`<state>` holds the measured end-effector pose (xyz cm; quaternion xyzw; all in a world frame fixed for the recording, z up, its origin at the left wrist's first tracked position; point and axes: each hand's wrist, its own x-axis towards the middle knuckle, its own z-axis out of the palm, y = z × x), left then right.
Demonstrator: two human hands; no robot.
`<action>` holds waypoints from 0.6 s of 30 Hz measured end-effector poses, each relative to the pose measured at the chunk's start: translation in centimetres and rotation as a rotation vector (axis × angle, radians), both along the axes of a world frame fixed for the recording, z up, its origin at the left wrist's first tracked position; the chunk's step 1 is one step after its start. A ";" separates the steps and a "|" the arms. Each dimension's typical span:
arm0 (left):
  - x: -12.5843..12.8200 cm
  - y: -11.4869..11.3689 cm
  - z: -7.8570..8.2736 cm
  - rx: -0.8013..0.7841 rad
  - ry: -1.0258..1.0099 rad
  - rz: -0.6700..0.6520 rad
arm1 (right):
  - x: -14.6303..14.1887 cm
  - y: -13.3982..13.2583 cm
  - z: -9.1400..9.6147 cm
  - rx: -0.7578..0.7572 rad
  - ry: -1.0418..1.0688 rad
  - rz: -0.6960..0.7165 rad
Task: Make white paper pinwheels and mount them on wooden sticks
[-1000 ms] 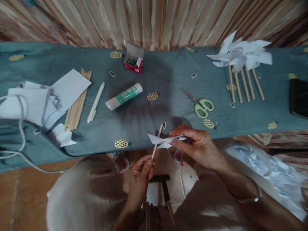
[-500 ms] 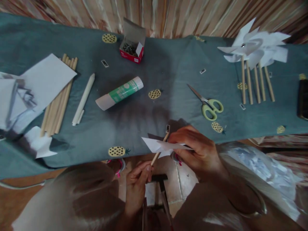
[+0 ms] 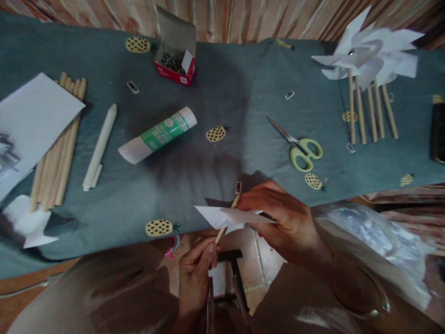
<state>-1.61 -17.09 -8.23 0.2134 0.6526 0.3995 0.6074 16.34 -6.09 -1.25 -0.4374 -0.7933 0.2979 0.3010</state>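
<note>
Low in the middle of the head view, my left hand [image 3: 199, 262] pinches the lower end of a thin wooden stick [image 3: 219, 236]. A white paper pinwheel [image 3: 227, 217] sits across that stick near its upper part, over the table's front edge. My right hand [image 3: 281, 218] is closed around the pinwheel's right side, with the paper between thumb and fingers; the fingertips reach close to the stick's top end. How the pinwheel joins the stick is hidden. Green-handled scissors [image 3: 295, 147] lie beyond my right hand, blades apart a little or closed, which I cannot tell.
On the green tablecloth [image 3: 181, 185] lie a glue stick [image 3: 158, 134], a white pen [image 3: 100, 146], wooden sticks [image 3: 57, 171] under white paper [image 3: 38, 106], and a red box [image 3: 175, 69] of small metal pins. Several finished pinwheels [image 3: 373, 58] lie at the back right.
The view has shifted, so things on the left appear further left and larger. Both hands keep their grip on the pinwheel and stick, whose pose has barely changed.
</note>
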 end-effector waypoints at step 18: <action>0.1 0.6 0.7 -0.031 0.004 -0.005 | -0.3 0.6 0.7 -0.438 0.162 -0.191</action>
